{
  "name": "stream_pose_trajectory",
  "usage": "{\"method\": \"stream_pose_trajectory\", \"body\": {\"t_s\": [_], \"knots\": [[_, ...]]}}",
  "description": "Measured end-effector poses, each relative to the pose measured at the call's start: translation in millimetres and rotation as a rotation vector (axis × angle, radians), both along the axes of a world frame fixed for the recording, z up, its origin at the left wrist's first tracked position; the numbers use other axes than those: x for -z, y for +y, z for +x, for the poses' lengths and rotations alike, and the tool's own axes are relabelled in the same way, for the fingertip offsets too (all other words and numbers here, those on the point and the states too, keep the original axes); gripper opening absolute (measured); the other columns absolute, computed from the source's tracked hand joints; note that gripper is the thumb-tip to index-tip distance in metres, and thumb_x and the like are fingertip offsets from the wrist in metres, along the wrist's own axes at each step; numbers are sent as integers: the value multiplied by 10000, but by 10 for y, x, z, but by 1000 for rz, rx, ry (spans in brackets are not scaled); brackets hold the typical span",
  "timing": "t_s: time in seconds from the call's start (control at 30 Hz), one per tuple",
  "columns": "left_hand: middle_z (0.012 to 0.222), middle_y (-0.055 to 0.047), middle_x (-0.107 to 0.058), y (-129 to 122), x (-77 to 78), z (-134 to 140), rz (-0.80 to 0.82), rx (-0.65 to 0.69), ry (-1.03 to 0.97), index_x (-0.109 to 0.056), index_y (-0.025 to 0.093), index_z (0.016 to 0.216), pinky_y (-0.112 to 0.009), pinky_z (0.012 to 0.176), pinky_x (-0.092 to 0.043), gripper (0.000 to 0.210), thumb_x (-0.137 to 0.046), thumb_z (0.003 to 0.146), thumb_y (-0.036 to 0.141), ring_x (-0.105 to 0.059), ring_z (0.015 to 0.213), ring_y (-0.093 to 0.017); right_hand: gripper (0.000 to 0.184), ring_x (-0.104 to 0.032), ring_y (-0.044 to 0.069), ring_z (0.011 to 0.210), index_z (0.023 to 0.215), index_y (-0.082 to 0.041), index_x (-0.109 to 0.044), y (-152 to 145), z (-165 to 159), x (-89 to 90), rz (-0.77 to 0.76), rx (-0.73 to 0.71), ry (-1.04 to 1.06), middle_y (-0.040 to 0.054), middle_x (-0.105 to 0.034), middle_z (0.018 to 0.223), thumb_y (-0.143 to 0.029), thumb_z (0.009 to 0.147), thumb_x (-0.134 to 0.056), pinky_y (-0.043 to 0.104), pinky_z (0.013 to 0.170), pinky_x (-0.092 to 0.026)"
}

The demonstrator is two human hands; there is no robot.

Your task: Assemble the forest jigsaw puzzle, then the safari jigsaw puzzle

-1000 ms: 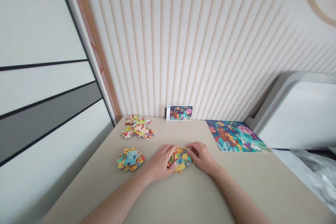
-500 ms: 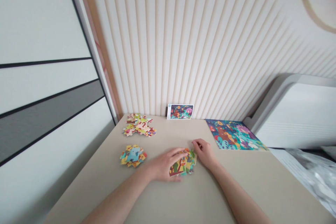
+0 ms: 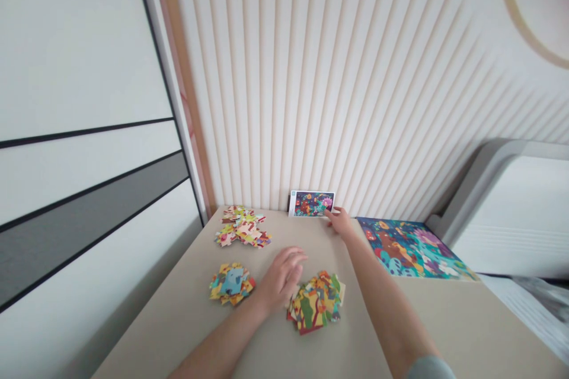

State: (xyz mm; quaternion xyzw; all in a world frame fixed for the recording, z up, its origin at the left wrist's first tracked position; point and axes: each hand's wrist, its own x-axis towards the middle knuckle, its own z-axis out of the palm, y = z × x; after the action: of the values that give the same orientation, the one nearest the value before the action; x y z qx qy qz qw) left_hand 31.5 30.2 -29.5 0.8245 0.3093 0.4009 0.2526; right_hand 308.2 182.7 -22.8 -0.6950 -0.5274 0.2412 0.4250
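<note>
My right hand (image 3: 341, 222) is stretched out to the back of the table, at the lower right corner of a small picture card (image 3: 311, 204) that leans against the wall. A fingertip overlaps the card's face, and the fingers are apart; a firm hold does not show. My left hand (image 3: 282, 275) hovers or rests just left of a pile of green, yellow and red jigsaw puzzle pieces (image 3: 316, 302). Its fingers are loosely extended with nothing visible in them. Left of that forearm lies another puzzle-piece pile (image 3: 232, 283) with a blue piece on top.
A third puzzle-piece pile (image 3: 243, 228), pink and yellow, lies at the back left of the table (image 3: 342, 352). A large colourful picture sheet (image 3: 413, 249) lies at the right edge. Behind the table rises a ribbed wall (image 3: 284, 83); a white cabinet (image 3: 89, 189) stands left.
My right hand has moved from beside the green puzzle pile to the leaning card. My left hand has lifted off that pile and shifted left. The view has tilted slightly upward.
</note>
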Motion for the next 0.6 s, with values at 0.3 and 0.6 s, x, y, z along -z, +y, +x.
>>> {"method": "stream_pose_trajectory", "body": {"t_s": [0.3,0.6], "knots": [[1286,-126,-613,273,346,58,-51,-241,-132,-582,208,1314,-485,1106,-429,362,-520,968,296,-558,1253,-269,472,-575,199,502,894,-192,-650,-705,25,227,102,-144,96,21,-613,597,-640,853,-506,289,467,-420],[1312,-155,-627,334,406,72,-412,-222,-472,-415,217,1489,-507,1053,-484,672,-649,905,452,-620,1215,-295,293,-711,263,919,1016,-232,-706,-1394,143,335,397,-273,40,116,-737,1119,-474,923,-570,405,824,-562]]}}
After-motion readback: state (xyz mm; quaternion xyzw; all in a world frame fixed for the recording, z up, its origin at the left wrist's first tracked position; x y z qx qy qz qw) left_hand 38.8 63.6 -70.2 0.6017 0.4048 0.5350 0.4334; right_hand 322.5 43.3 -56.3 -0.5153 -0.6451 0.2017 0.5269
